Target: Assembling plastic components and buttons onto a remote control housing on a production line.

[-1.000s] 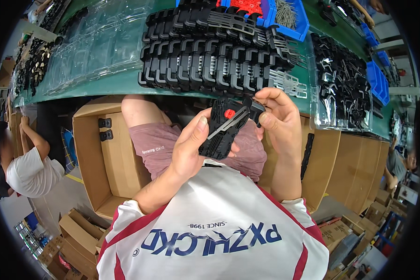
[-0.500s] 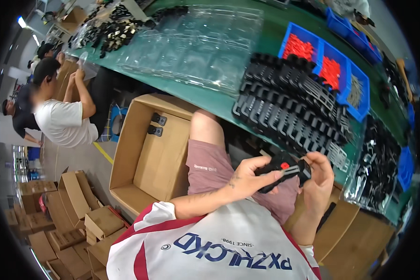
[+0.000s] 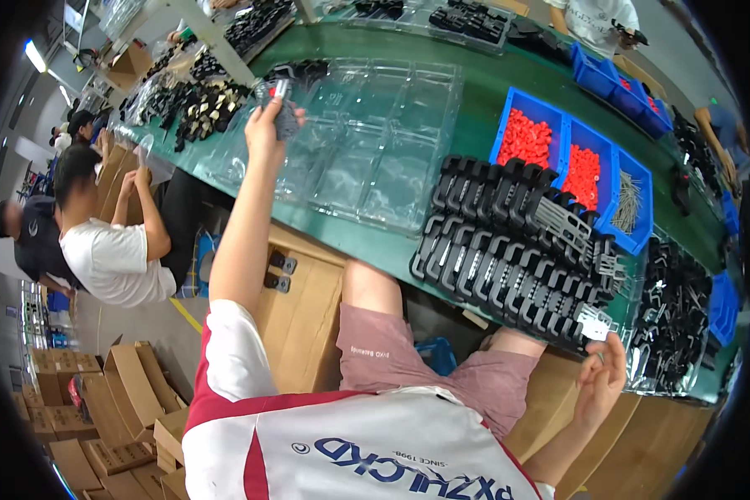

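My left hand (image 3: 267, 132) reaches far out over the left end of a clear plastic tray (image 3: 367, 137). Its fingers are closed round a black plastic part (image 3: 286, 123) with a red spot and a light metal strip; the fingers hide some of it. On the right, my right hand (image 3: 602, 379) is at the table's near edge, its fingers loosely bent and apart, with nothing visible in them. Just beyond its fingertips a bright silver metal piece (image 3: 594, 323) lies at the end of stacked rows of black plastic parts (image 3: 500, 267).
Blue bins (image 3: 568, 125) hold small red pieces and metal pins. A clear bag of black parts (image 3: 667, 325) lies at the right. Loose black parts (image 3: 196, 112) cover the table's far left. An open cardboard box (image 3: 304, 308) stands below the edge; co-workers (image 3: 112, 242) sit at left.
My left hand has carried the black part from my lap up and left to the clear tray. My right hand has let go of it and moved right, towards the end of the rows.
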Available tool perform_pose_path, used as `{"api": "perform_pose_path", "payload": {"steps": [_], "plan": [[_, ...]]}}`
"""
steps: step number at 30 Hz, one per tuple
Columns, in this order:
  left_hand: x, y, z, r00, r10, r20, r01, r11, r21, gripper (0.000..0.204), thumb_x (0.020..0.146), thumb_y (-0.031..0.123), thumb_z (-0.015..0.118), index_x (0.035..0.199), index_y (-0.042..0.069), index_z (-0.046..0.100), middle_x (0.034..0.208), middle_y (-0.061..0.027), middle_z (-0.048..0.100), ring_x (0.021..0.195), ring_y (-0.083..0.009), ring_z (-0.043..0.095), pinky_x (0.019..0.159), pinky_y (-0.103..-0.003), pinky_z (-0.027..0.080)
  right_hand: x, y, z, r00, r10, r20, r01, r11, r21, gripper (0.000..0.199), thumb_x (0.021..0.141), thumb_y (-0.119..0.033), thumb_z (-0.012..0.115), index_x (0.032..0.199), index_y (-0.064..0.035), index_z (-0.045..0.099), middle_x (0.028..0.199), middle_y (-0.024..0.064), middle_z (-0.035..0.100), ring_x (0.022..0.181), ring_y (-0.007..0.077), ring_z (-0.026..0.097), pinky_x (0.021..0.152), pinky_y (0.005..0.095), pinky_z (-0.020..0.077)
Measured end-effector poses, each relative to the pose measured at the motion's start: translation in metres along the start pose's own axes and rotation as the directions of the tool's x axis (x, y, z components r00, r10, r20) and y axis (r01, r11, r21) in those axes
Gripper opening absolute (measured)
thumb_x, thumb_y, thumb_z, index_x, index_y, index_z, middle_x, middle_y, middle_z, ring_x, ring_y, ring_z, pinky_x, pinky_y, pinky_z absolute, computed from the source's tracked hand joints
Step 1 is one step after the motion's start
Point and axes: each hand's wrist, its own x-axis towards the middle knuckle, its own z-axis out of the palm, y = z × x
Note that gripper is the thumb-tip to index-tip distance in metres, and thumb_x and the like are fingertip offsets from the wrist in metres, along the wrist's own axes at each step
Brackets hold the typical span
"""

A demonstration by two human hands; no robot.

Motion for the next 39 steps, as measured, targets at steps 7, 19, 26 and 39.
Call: {"api": "perform_pose_path", "payload": {"steps": [7, 19, 26, 39], "plan": [[0.135, -0.056, 0.015, 0.997, -0.059, -0.042, 0.060, 0.998, 0.024, 0.029, 0.083, 0.010, 0.065, 0.104, -0.006, 0.050, 0.081, -0.0167, 0.061, 0.060, -0.0248, 0.063, 0.051, -0.035, 0.057, -0.037, -0.007, -0.035, 0.975, -0.080, -0.210, 0.063, 0.994, -0.087, 0.039, 0.094, -0.008, 0.045, 0.132, 0.0009, 0.042, 0.102, 0.0121, 0.057, 0.058, 0.0048, 0.042, 0.044, 0.0141, 0.0326], [0.191, -0.087, -0.006, 0.982, 0.005, -0.189, 0.020, 0.991, 0.131, 0.032, 0.082, 0.011, 0.068, 0.107, -0.005, 0.056, 0.084, -0.0141, 0.065, 0.064, -0.0205, 0.064, 0.055, -0.028, 0.053, -0.036, -0.016, -0.037, 0.960, -0.088, -0.267, 0.055, 0.990, -0.130, 0.033, 0.096, -0.012, 0.048, 0.127, 0.0009, 0.046, 0.098, 0.0098, 0.058, 0.057, 0.0035, 0.043, 0.044, 0.0142, 0.0340], [0.026, 0.013, 0.094, 0.983, 0.105, 0.153, -0.074, 0.978, -0.194, 0.025, 0.087, 0.005, 0.060, 0.109, -0.007, 0.055, 0.098, -0.0158, 0.064, 0.080, -0.0240, 0.065, 0.074, -0.029, 0.054, -0.015, -0.030, -0.004, 0.921, -0.077, -0.383, 0.031, 0.992, -0.125, 0.021, 0.084, -0.001, 0.050, 0.105, -0.0006, 0.057, 0.087, 0.0114, 0.061, 0.051, 0.0077, 0.044, 0.045, 0.0170, 0.0329], [-0.347, 0.036, 0.132, 0.790, -0.219, 0.573, 0.249, 0.968, 0.027, 0.033, 0.078, 0.005, 0.064, 0.107, -0.009, 0.056, 0.101, -0.0240, 0.062, 0.078, -0.0299, 0.065, 0.067, -0.034, 0.057, 0.003, 0.004, 0.124, 0.936, -0.018, 0.352, 0.021, 1.000, -0.004, 0.038, 0.069, 0.007, 0.069, 0.103, -0.0005, 0.055, 0.088, 0.0063, 0.058, 0.070, 0.0103, 0.053, 0.061, 0.0205, 0.0457]]}}
